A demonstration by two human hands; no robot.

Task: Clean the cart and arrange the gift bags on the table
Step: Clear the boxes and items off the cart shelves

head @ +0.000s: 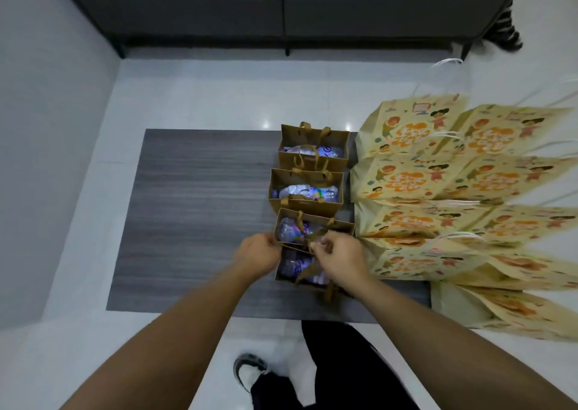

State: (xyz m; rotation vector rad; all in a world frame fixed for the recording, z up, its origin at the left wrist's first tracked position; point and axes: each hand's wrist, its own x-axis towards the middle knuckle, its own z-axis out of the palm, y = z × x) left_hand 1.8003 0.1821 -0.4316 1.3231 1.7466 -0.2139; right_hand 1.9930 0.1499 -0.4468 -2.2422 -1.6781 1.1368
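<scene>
Several small brown gift bags stand in a column on the dark wood-grain table [194, 209]: the farthest bag [314, 159], a second bag [305, 203], a third bag [312, 226] and the nearest bag [292, 267], each with shiny wrapped items inside. My left hand [258, 256] grips the left edge where the third and nearest bags meet. My right hand [339, 261] pinches a brown ribbon handle over the nearest bag. Several large yellow cartoon-printed gift bags [444, 172] lie overlapping on the table's right side.
A grey sofa [281, 6] stands beyond the table. White glossy floor [203, 96] surrounds the table. A grey wall [47, 128] runs along the left. My legs and a shoe [250, 372] are at the table's near edge. The cart is out of view.
</scene>
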